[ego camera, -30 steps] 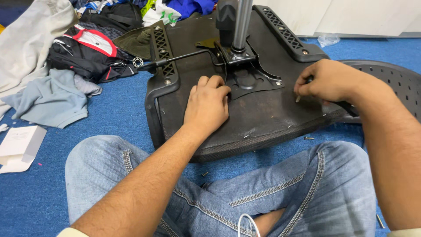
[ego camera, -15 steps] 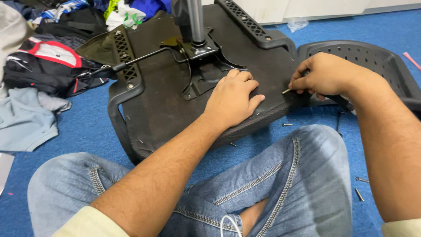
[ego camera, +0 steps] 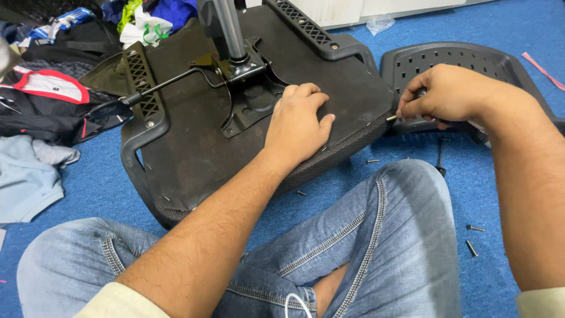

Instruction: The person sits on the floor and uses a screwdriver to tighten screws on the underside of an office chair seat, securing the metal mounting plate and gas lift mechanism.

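Right hand (ego camera: 450,94) fingertips are pinched tight on a small screw (ego camera: 391,118) at the 3 o'clock edge of the upturned chair seat (ego camera: 188,147), while the left hand (ego camera: 297,121) lies flat, fingers together, pressing the seat's underside just at 4 o'clock of the mounting plate (ego camera: 247,97) and gas-lift column (ego camera: 229,29). This looks like the fastening step, joining seat to the perforated backrest shell (ego camera: 465,56) at 2 o'clock, calling for the screw lined up square. I count four loose screws (ego camera: 472,248) on the blue carpet (ego camera: 482,176), plus one black hex key (ego camera: 440,154).
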